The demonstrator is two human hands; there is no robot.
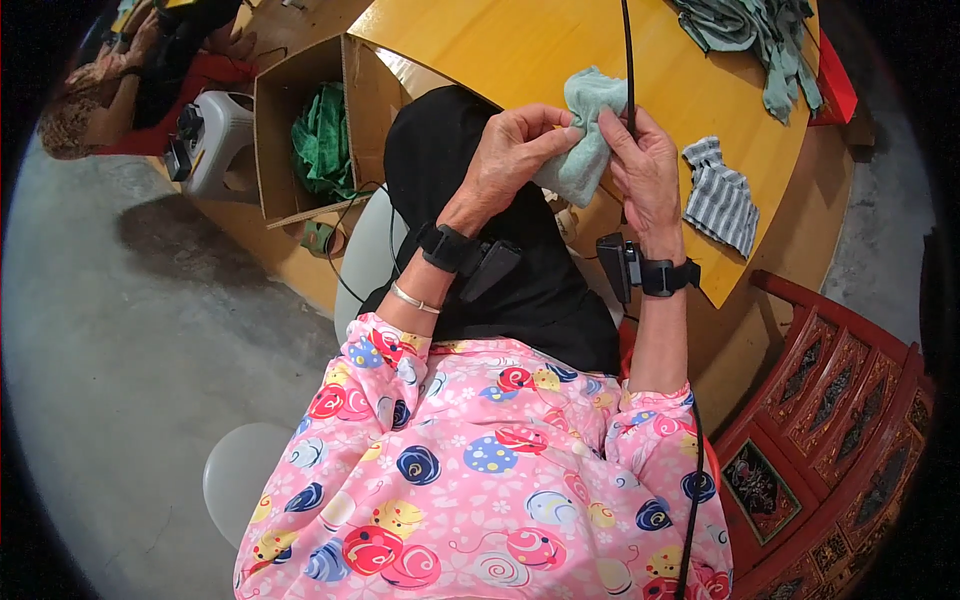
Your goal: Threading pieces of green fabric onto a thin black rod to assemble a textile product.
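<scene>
A pale green piece of soft cloth (580, 172), folded or sock-like, is held up near the table edge above my lap. My left hand (505, 165) pinches its left side between thumb and fingers. My right hand (645, 175) grips the upper right side, thumb on the front and fingers mostly hidden behind. The cloth bunches between the two thumbs, and its rounded lower end hangs toward my left. Just right of my right hand, a grey-and-white striped cloth piece (722, 198) lies on the yellow table (480, 45).
A pile of grey-green cloth pieces (745, 40) lies at the far right. Left of my knees stands a cardboard box (285, 135) holding green cloth (322, 145). A black cable (629, 60) hangs beside my right hand. Another person (110, 95) sits at far left; a carved red chair (815, 430) stands right.
</scene>
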